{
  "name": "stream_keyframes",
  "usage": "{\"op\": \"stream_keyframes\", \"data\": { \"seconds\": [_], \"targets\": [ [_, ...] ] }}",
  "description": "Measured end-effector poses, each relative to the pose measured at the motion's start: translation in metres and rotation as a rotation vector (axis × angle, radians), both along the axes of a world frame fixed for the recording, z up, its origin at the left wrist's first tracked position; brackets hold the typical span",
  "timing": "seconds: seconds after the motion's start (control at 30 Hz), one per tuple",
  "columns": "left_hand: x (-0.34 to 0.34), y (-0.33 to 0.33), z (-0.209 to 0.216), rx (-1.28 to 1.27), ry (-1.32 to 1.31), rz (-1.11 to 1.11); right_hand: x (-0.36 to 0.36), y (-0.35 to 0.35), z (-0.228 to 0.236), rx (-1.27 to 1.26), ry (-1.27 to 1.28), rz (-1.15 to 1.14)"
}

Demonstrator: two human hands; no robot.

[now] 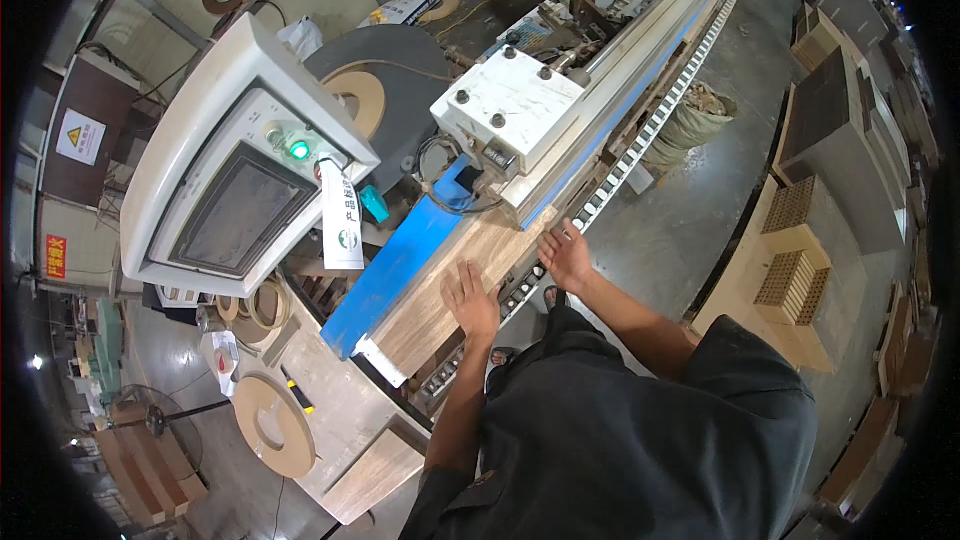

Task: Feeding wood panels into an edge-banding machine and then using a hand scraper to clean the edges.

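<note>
My left hand [470,300] lies flat on a wood-grain board [420,305], its fingers spread. The board rests along the blue guide plate [405,255] of an edge-banding machine, and its far end reaches the white machine housing [510,105]. Off the board's right edge is my right hand [567,258], palm partly turned up and fingers apart, holding nothing. Beneath and beyond it runs a rail of small rollers [620,175]. Whether the right hand touches the board's edge is hard to tell.
To the left stands a control panel [240,205] with a dark screen, a lit green button and a hanging white tag [341,218]. A side table [350,430] holds a banding roll [272,425] and a yellow-black cutter [298,392]. Stacked panels [835,160] and a sack [690,125] stand right.
</note>
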State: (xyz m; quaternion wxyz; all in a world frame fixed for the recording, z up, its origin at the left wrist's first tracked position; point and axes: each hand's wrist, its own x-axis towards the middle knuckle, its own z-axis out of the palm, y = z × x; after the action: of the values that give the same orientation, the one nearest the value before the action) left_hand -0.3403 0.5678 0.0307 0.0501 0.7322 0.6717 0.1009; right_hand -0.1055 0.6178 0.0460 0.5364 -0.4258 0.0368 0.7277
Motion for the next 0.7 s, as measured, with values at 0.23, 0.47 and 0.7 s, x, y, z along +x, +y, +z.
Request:
{"op": "stream_keyframes", "data": {
  "seconds": [0.23,0.47,0.7],
  "targets": [
    [0.021,0.033,0.015,-0.076,-0.132,0.015,-0.057,-0.019,0.013,-0.029,-0.025,0.136],
    [-0.085,-0.065,0.046,-0.073,-0.045,0.125,-0.051,-0.001,0.012,-0.058,0.003,0.128],
    [-0.259,-0.259,0.072,-0.295,0.078,0.376,0.028,0.041,-0.005,0.0,0.15,0.144]
  ]
}}
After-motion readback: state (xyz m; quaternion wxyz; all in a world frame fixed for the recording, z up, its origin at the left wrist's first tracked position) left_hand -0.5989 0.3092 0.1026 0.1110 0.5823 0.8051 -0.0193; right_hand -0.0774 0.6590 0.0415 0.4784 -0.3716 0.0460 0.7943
